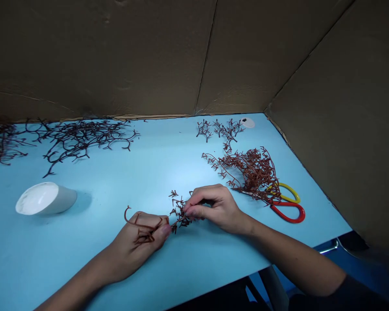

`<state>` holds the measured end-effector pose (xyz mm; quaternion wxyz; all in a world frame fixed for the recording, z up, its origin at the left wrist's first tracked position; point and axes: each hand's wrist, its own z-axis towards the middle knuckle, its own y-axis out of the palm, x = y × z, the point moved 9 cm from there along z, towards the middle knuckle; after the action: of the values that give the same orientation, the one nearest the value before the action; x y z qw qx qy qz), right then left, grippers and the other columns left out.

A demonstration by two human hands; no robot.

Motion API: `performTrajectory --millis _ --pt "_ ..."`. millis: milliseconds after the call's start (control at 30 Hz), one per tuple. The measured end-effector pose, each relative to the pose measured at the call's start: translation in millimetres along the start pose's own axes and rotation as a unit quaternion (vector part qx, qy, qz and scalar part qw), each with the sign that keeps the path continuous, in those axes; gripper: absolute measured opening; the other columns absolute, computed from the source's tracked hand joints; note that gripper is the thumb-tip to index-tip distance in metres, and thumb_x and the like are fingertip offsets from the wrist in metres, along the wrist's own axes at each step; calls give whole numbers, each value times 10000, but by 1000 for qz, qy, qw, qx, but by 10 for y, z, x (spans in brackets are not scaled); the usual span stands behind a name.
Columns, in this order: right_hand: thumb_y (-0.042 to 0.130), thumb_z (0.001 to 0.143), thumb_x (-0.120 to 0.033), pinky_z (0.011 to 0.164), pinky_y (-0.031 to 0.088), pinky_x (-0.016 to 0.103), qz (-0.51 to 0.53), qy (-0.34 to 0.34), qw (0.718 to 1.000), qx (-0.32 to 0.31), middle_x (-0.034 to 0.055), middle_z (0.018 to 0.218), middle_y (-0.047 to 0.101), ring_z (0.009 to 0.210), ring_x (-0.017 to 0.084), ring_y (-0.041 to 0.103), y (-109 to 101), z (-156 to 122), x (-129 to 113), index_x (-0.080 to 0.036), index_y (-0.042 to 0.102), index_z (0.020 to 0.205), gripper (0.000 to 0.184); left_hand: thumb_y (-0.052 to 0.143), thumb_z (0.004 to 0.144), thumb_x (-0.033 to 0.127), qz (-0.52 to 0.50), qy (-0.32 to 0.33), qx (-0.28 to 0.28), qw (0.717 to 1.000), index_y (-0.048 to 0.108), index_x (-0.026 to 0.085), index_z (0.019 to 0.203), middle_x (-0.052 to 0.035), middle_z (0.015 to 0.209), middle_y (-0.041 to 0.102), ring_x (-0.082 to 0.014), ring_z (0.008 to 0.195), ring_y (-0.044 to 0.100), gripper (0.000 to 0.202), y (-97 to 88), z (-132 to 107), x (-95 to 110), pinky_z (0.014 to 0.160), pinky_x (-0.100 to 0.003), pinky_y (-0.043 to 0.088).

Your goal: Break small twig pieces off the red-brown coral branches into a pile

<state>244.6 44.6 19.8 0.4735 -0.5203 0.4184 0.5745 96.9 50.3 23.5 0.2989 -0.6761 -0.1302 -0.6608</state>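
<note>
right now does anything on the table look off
The white cylindrical pot at the left lies tipped on its side, its white end showing, so it looks knocked over. Nothing else stands out, including the brown branching sprig held between the left hand and right hand.

Bare arms and a dark sleeve on my feed
I see a dark sleeve (356,293) at the near right, ending above the bare right forearm (291,263); the left forearm (74,291), left hand (134,246) and right hand (214,209) are bare too.
</note>
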Motion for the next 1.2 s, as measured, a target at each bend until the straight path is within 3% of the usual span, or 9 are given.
performTrajectory --millis 233,300,400,533,667,833,1067,1133,1200 --pt "755 967 -511 444 481 263 -66 -49 966 245 -6 668 674 468 94 557 -584 -95 -87 -213 771 866 315 397 1104 280 4 7 43 999 328 210 645 39 582 333 -107 524 299 469 -184 -30 22 517 -270 259" --pt "731 995 -471 519 522 279 -120 -61 968 212 5 709 691 549 116 608 -498 -62 -116 -216 765 878 283 414 1102 304 -10 -5 43 999 349 210 639 42 577 341 -104 516 294 477 -203 -32 -3 509 -264 256" --pt "636 1066 -380 775 601 349 -203 -94 970 90 66 941 756 878 185 716 -158 -15 -138 -222 807 994 243 431 1097 340 -39 -28 27 999 372 213 643 45 581 351 -102 513 285 475 -165 -23 -57 498 -260 248" --pt "500 1130 -367 1023 541 455 -235 -113 965 30 108 1241 734 1180 231 669 58 -35 -146 -248 792 1228 330 449 1089 347 -51 -40 13 998 378 210 648 51 585 350 -99 516 277 468 -107 6 -91 495 -253 241" --pt "622 1080 -394 876 570 363 -158 -52 985 -43 64 1035 778 950 187 699 182 -34 -54 -213 734 1305 309 466 1081 314 -44 -24 8 999 367 207 643 57 582 334 -96 516 281 462 -76 41 -39 502 -251 247" --pt "667 1056 -362 736 546 279 -138 -16 989 -60 25 835 747 768 141 680 168 -21 -23 -195 779 904 252 459 1079 291 -15 -13 -5 1000 321 216 657 62 595 283 -100 526 255 450 -68 46 -12 511 -260 241" --pt "622 1087 -302 701 538 258 -262 -170 943 -118 47 838 763 770 135 690 89 -25 -333 -174 773 957 238 437 1059 236 49 -5 -16 999 284 219 669 50 614 258 -108 543 250 419 -131 28 -6 521 -284 234" --pt "633 1081 -281 682 533 264 -285 -203 932 -92 41 813 752 755 139 681 -48 -37 -452 -182 769 943 217 444 1063 237 29 1 -9 1000 305 217 653 47 598 280 -110 527 265 433 -220 5 43 506 -287 238" --pt "663 1061 -256 655 518 270 -296 -201 934 -12 17 771 734 711 136 664 -306 -25 -547 -206 766 890 206 449 1074 250 4 7 44 999 338 216 634 42 569 322 -114 511 294 455 -425 -27 96 496 -292 253"
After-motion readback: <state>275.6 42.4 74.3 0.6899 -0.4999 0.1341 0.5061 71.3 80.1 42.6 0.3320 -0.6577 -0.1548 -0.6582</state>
